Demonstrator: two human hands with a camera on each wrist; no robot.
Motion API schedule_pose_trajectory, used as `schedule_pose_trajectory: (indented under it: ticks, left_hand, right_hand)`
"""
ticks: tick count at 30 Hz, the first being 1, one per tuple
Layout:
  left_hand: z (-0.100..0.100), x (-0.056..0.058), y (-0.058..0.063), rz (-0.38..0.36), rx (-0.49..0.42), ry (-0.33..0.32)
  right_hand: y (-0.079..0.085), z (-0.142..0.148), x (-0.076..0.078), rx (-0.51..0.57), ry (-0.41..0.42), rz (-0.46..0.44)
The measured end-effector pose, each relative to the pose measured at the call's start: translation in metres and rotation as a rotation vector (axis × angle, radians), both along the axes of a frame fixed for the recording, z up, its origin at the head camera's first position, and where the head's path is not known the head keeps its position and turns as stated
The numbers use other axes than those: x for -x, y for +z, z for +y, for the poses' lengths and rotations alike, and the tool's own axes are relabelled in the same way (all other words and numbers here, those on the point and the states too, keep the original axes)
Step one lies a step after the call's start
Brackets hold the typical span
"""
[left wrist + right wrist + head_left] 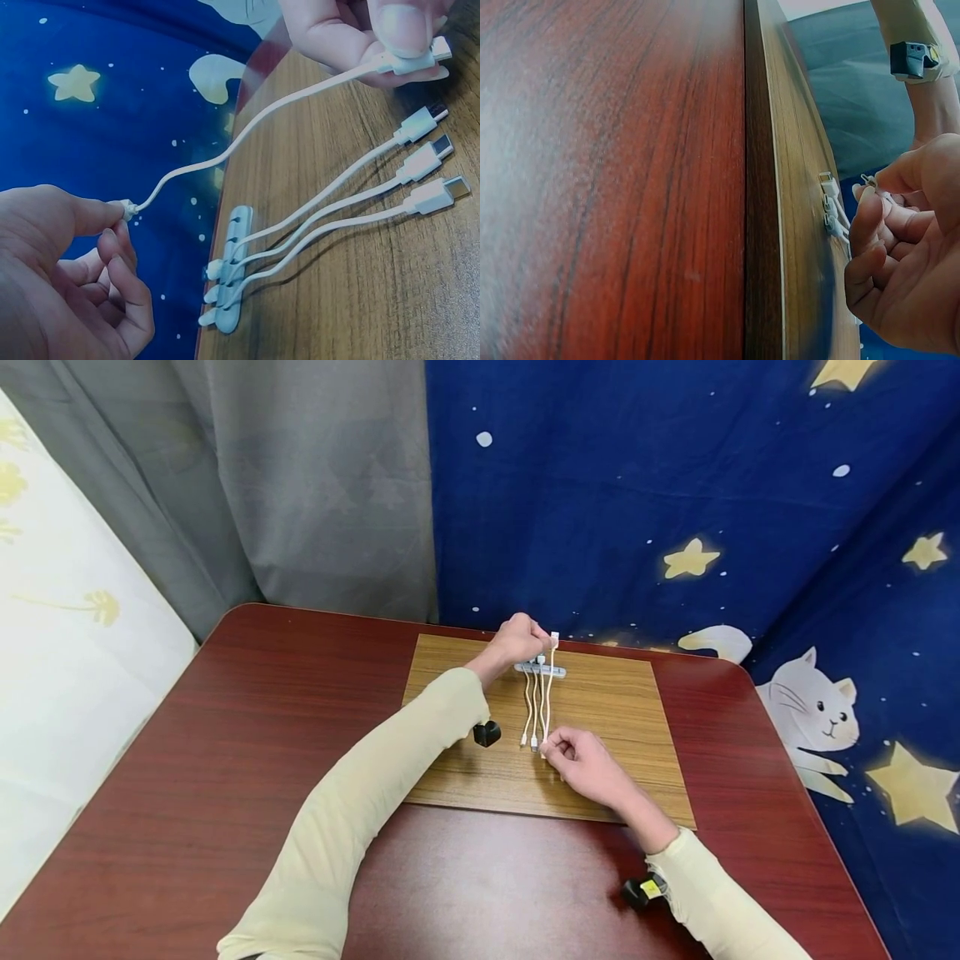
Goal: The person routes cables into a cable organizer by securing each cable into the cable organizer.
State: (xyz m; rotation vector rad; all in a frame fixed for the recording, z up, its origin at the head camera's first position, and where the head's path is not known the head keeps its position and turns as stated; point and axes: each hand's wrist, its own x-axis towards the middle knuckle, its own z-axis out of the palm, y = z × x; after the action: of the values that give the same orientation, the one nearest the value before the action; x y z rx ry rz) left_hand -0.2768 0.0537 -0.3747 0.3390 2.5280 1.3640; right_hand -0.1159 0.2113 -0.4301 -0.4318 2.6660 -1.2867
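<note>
My left hand (517, 639) pinches one end of a short white charging cable (255, 120) between thumb and fingertips, above the far edge of the wooden board. The cable's other end, a white plug (409, 61), is pinched by my right hand (590, 767) nearer the front. Between the hands the cable sags slightly, off the board. Below it lies a pale grey-blue cable clip strip (241, 217) with several slots. Three other white cables (337, 206) run through its slots, their plugs lying side by side toward me. In the left wrist view, at least one slot at the far end holds no cable.
The wood-grain board (622, 718) lies on a dark red table (300, 660). Behind the table's back edge hang a grey curtain (330, 485) and a blue star-patterned curtain (570, 510). Black cameras (487, 732) are worn on both wrists.
</note>
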Motion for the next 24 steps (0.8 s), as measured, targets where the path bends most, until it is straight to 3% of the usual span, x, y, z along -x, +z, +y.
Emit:
schedule_pose_trajectory:
  ticks: [8,16,24]
  left_hand:
    - [0.001,0.003,-0.007,0.026,0.057,0.017]
    - [0.003,0.007,-0.013,0.013,0.051,0.007]
    - [0.005,0.007,-0.015,0.024,0.061,0.049]
  right_hand:
    - [-0.001,0.002,0.001,-0.003,-0.002,-0.021]
    - [-0.002,0.003,0.002,0.0,-0.008,-0.039]
    - [-0.005,0.003,0.005,-0.006,-0.007,-0.025]
